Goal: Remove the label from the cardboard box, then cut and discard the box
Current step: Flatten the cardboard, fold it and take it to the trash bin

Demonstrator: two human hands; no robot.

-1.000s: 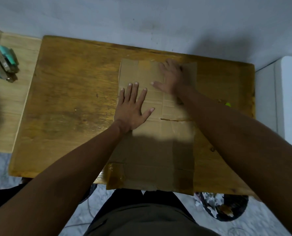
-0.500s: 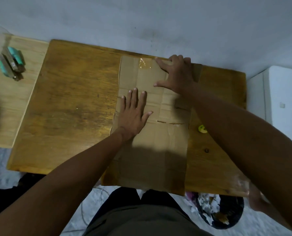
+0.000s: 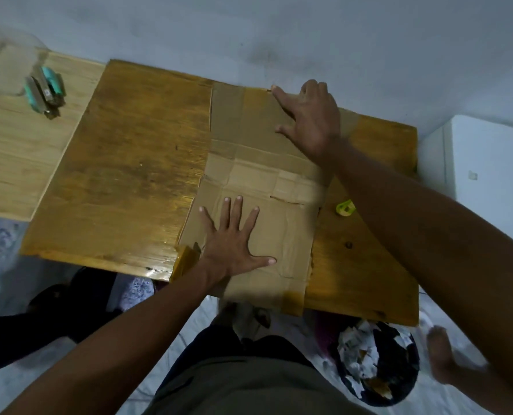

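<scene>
Lying at far left on a paler side surface: a small teal-and-brown object (image 3: pixel 44 91), too small to identify, well apart from the work. Spanning the middle: a varnished wooden bench (image 3: pixel 123 181), glossy and probably slick under sliding card. Lying flattened on the bench right of centre: the cardboard box (image 3: pixel 267 181), far edge near the wall, near edge overhanging the bench front toward the body; creased, taped along several seams, partly slit across the middle; no label discernible from this angle. Pressing flat on the near half of the box: the left hand (image 3: pixel 234 244), fingers straight and spread, grasping nothing. Resting on the far half, reaching toward the far edge: the right hand (image 3: pixel 312 121), fingers extended, palm down, likewise grasping nothing. Sitting on the bench just beside the box's right edge: a small yellow-green item (image 3: pixel 345 208), possibly a cutter, not certain. Standing on the floor at lower right: a dark bin (image 3: pixel 378 363) holding torn scraps. Handling estimate: light, stiff across the panels, bending readily at creases and taped seams, prone to skating on the varnish; best pinned by a flat palm, or gripped at an edge or the overhanging near flap.
</scene>
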